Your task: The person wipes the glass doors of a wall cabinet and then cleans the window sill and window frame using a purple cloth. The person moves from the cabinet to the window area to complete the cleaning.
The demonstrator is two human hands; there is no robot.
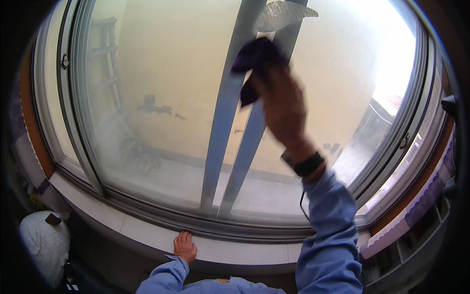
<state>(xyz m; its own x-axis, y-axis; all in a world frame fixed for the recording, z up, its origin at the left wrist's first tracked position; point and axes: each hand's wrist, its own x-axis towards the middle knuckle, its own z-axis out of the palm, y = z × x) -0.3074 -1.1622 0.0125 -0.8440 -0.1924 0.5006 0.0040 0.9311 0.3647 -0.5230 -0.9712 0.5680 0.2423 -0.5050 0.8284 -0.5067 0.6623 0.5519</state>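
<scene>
My right hand (284,106), blurred and raised high, grips a dark purple cloth (262,55) against or close before the window glass (176,73); which of the two I cannot tell. A black band circles that wrist. Beside the cloth run two grey-blue vertical bars (224,121) behind the glass or within the window. Above it, a greyish streaked patch (282,16) marks the upper pane. Low down, my left hand (184,247) rests flat on the white tiled windowsill (147,235), holding nothing. The glass looks hazy in its lower left.
Metal window frames with latches (65,61) stand at both sides. Purple-edged curtain fabric (433,187) hangs at the right. A white fluffy object (46,246) sits at lower left, and shelving (407,250) at lower right. Beyond the glass, a ladder (108,62) leans near a yellowish wall.
</scene>
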